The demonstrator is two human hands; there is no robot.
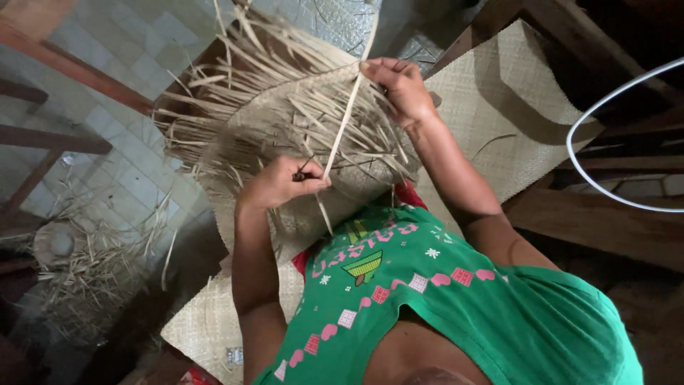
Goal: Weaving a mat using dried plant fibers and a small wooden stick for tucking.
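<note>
Strip: a pale straw strip (347, 117) is running taut between both hands, over the half-woven mat (285, 142).
Left hand (285, 182): is pinching the strip's lower part, fingers closed on it.
Right hand (399, 85): is gripping the strip higher up.
Mat: is lying just beneath the hands, loose ends fanning outward.
Hidden: the fingertips are hard to make out among the strands.
</note>
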